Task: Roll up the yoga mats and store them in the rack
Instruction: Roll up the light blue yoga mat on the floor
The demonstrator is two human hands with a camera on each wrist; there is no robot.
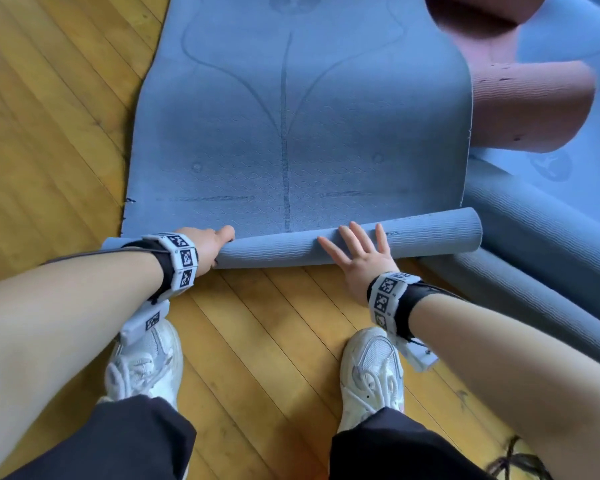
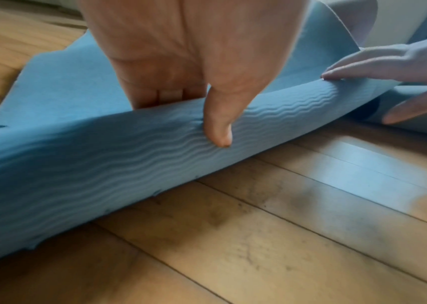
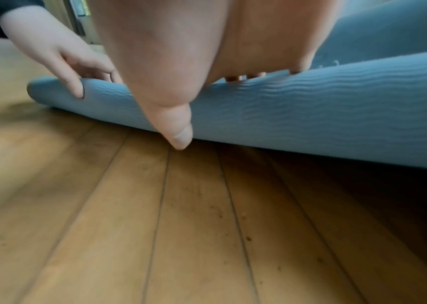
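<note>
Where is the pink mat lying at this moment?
In the head view, the pink mat lies at the upper right, partly curled, just right of the blue mat being rolled, with another blue mat beneath it.

The wooden plank floor (image 1: 264,323) (yellow-brown, with dark lines between the boards) lies under and behind the fingers. Two white sneakers (image 1: 371,372) stand on it, back behind the fingertips, below dark trouser legs (image 1: 118,441).

1. We see a blue yoga mat (image 1: 291,133) flat on the floor, its near end wound into a narrow roll (image 1: 343,247).
2. At right, more mats (image 1: 534,98), blue and pink, lie loosely curled.
</note>
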